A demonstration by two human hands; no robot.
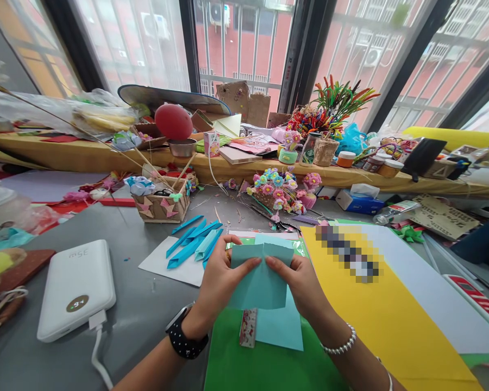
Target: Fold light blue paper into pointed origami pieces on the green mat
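Observation:
Both hands hold a light teal square of paper up over the grey table, its top edge folded toward the middle. My left hand, with a black watch on its wrist, pinches the paper's left side, thumb on top. My right hand, with a bead bracelet on its wrist, pinches the right side the same way. Under the hands lie another teal sheet, a green sheet and a small patterned strip. Several folded blue paper pieces lie on white paper to the left.
A white power bank with a cable lies at the left. Large yellow paper covers the right. A woven box, paper flowers, scissors and craft clutter crowd the far table and the window ledge.

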